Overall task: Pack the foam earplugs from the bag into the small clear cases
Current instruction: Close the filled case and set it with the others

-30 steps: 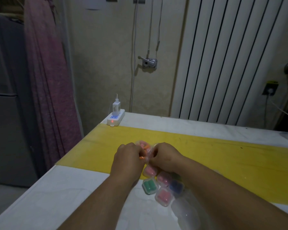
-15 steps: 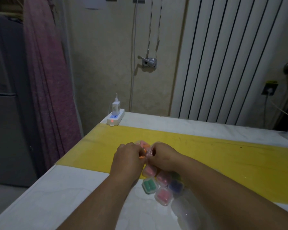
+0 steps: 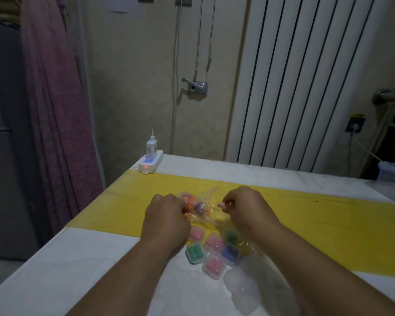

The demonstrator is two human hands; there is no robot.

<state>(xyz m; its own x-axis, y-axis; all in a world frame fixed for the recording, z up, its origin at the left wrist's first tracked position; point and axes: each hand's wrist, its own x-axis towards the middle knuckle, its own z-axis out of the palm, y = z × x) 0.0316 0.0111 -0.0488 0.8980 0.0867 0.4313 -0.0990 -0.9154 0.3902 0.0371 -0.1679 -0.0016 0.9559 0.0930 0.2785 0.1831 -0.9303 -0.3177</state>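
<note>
Dim room on my feed, with a beige wall (image 3: 135, 87) across the back and a white ribbed panel (image 3: 306, 76) filling the upper right of the frame. Down the left side hangs a dull pink curtain (image 3: 55, 110), and a grey cabinet (image 3: 0, 179) sits at the far left edge. Across the lower half I see a white table (image 3: 55, 270), and a yellow strip (image 3: 328, 215) runs over it from middle left to the right edge. Two bare forearms come in from the bottom edge and end near the centre, at the near edge of the yellow strip. The hands are close together but not touching. The left hand (image 3: 167, 217) is curled with its knuckles toward the camera and grips one side of a clear bag (image 3: 203, 209). The right hand (image 3: 246, 210), level with it, has its fingers curled in a pinch. The bag lies crumpled between them, and orange, pink and purple plugs show through it just right of the left hand. Below the hands, at centre bottom, is a cluster of small clear cases (image 3: 213, 265). One holds green plugs, one blue, and three pink. More clear plastic lies lower right of them, too blurred for me to read. At the table's far left corner sits a white power strip (image 3: 151, 161) with a red light on and a charger (image 3: 151, 148) plugged in. Smallest is the pale pink earplug (image 3: 221, 204), pinched between the right thumb and fingertips at the bag's right end. I cannot tell whether it touches the plastic.
</note>
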